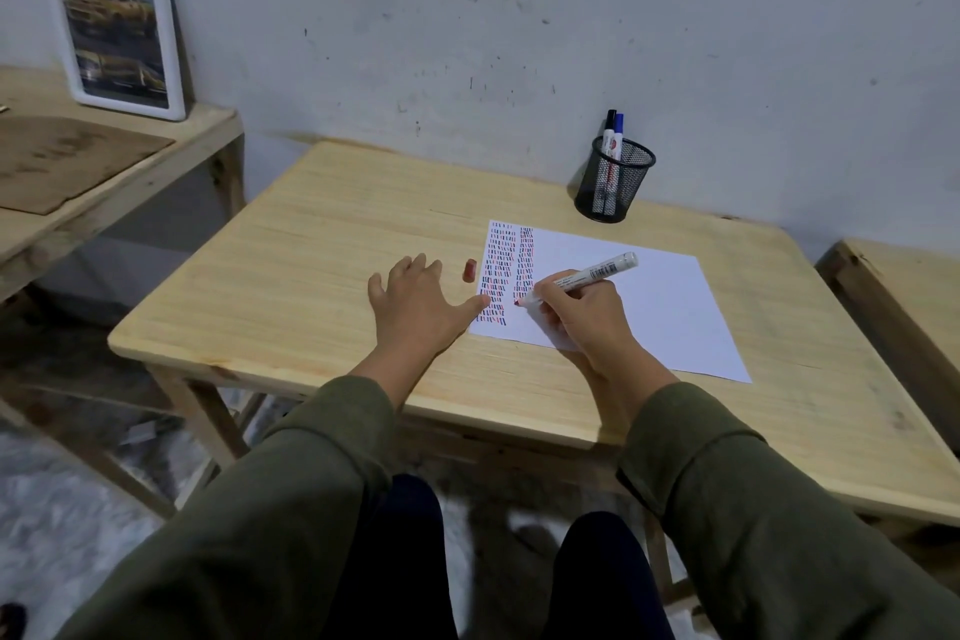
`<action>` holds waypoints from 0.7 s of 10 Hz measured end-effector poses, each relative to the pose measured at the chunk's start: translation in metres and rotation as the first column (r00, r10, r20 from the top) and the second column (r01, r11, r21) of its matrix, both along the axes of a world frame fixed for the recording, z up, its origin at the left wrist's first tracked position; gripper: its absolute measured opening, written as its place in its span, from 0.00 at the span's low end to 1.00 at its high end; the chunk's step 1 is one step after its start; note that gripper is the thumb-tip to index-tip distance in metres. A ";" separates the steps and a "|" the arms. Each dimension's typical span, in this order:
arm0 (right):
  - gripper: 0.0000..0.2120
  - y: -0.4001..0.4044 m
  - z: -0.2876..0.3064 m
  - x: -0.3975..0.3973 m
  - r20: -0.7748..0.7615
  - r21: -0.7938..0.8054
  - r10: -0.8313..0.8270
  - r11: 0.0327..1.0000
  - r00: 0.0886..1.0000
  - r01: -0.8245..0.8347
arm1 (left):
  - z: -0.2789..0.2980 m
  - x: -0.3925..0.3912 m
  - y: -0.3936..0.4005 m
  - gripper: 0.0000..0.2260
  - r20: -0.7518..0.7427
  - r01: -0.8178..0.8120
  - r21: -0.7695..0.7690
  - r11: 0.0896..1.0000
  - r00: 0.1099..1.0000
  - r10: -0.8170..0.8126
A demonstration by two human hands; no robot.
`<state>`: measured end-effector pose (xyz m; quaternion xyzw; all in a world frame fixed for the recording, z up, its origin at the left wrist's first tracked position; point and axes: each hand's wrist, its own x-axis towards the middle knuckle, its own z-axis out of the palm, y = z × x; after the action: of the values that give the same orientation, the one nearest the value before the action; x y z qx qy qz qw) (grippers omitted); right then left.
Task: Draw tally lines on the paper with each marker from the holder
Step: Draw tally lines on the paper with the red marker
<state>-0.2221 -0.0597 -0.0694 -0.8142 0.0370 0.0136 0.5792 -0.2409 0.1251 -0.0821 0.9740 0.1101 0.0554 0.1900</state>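
A white sheet of paper (644,296) lies on the wooden table (322,244), with columns of short blue, black and red tally lines down its left side. My right hand (587,317) grips an uncapped red marker (592,273), whose tip touches the paper near the bottom of the second column. My left hand (421,301) rests flat with fingers spread on the table, its thumb pressing the paper's left edge. The red cap (470,270) lies on the table just left of the paper. A black mesh holder (615,182) at the back holds a black and a blue marker.
A second wooden table (78,182) stands to the left with a framed picture (117,23) leaning on the wall. Another wooden surface (904,286) sits at the right. The wall runs directly behind the holder.
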 end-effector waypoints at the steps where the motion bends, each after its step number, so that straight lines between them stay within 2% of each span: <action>1: 0.08 0.000 0.001 -0.001 -0.010 -0.012 -0.001 1.000 1.000 0.001 | 0.000 0.000 0.000 0.40 -0.003 -0.002 -0.008 1.000 1.000 0.002; 2: 0.06 0.000 0.002 -0.002 -0.016 0.040 -0.012 0.999 1.000 0.013 | 0.000 0.000 0.000 0.39 0.008 -0.001 -0.041 0.999 1.000 0.002; 4: 0.02 -0.001 0.014 -0.007 -0.010 0.309 -0.003 0.951 1.000 0.006 | 0.008 0.003 -0.004 0.24 0.130 0.086 -0.168 0.982 0.989 -0.065; 5: 0.08 -0.001 0.021 -0.010 -0.038 0.416 0.017 0.909 0.999 0.000 | 0.010 0.011 -0.009 0.18 0.134 0.130 -0.151 0.980 0.985 -0.110; 6: 0.10 -0.007 0.026 -0.009 -0.029 0.417 0.019 0.909 0.999 -0.005 | 0.011 0.021 -0.009 0.14 0.177 0.106 -0.150 0.983 0.981 -0.078; 7: 0.10 -0.012 0.035 -0.003 -0.017 0.411 -0.002 0.911 1.000 0.009 | 0.017 0.028 -0.013 0.10 0.241 0.031 -0.275 0.961 0.970 0.038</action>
<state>-0.2252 -0.0718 -0.0344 -0.6738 0.0402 0.0259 0.7373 -0.2134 0.1120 -0.0649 0.9234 0.0943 0.1592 0.3364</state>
